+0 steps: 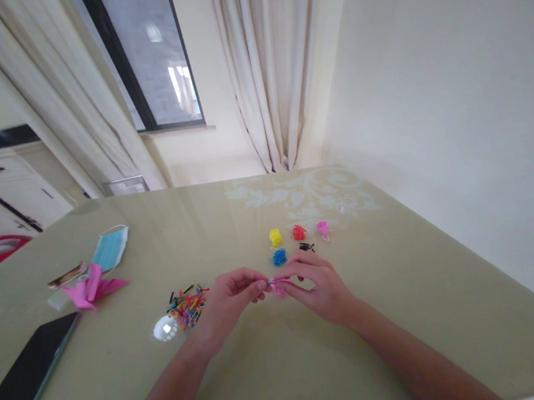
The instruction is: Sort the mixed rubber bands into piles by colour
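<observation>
My left hand [237, 294] and my right hand [318, 281] meet over the middle of the table, fingertips pinched. Between them stretches a thin bit of blue and pink, seemingly small rubber bands [273, 281]; whether it is one piece or two is too small to tell. Just below lies a pink cluster [279, 291], partly hidden by my fingers. Beyond my hands are small heaps of yellow bands [275, 237], red bands [299, 232], blue bands [279, 257] and black bands [306, 246]. A mixed-colour pile [188, 307] lies left of my left hand.
A clear domed piece [165, 328] touches the mixed pile. A tiny pink cup [322, 229] stands behind the right hand. Leftward lie a pink folded-paper bird [91, 288], a blue face mask [111, 249] and a dark tablet or phone [28, 372]. A wall borders the table's right side.
</observation>
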The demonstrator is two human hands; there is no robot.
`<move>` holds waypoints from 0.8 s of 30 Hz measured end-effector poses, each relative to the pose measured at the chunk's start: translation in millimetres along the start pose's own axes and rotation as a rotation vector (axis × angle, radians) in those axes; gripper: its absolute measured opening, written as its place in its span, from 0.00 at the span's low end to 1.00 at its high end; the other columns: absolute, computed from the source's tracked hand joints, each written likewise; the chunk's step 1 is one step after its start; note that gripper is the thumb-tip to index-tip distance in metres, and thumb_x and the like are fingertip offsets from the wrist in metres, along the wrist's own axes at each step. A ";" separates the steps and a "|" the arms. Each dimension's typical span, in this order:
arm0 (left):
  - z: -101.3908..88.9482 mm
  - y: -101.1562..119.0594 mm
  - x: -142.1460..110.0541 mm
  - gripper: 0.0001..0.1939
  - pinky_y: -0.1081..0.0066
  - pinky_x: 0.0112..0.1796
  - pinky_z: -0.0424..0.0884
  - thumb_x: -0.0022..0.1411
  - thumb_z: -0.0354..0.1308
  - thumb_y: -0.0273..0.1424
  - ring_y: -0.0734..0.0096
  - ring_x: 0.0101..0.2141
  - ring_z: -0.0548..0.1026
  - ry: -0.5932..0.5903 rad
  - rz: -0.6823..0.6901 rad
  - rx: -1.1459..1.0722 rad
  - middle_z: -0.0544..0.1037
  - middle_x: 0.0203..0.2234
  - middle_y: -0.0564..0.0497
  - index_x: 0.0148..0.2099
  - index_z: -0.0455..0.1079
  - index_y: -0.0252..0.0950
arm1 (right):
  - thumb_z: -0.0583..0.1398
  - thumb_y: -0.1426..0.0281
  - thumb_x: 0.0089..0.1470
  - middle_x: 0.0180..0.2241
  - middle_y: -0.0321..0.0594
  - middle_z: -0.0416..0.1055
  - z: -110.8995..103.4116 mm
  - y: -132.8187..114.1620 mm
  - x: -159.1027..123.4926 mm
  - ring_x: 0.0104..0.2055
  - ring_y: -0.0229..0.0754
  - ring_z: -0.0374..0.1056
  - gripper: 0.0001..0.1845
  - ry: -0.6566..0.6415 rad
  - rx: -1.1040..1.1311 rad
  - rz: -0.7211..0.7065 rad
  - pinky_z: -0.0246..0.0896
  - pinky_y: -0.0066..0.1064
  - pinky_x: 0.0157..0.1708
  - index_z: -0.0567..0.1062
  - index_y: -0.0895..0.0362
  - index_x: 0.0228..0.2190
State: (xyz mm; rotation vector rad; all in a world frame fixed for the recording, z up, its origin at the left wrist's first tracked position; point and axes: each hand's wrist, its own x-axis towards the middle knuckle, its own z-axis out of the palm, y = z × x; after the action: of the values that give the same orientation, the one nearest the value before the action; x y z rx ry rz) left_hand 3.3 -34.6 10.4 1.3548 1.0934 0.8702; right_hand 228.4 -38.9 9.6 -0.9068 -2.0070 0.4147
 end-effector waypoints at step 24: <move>-32.3 -10.6 2.1 0.09 0.65 0.43 0.66 0.68 0.51 0.27 0.58 0.41 0.78 0.116 -0.055 1.202 0.78 0.39 0.46 0.38 0.73 0.38 | 0.66 0.62 0.61 0.30 0.40 0.76 -28.1 9.6 5.8 0.32 0.41 0.67 0.08 0.363 0.209 0.193 0.64 0.35 0.32 0.83 0.53 0.34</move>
State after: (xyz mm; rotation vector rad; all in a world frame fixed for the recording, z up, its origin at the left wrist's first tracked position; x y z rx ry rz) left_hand -27.9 -23.5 2.7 2.2162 1.8584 0.1705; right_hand 253.7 -29.4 23.2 -0.9698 -1.5235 0.5169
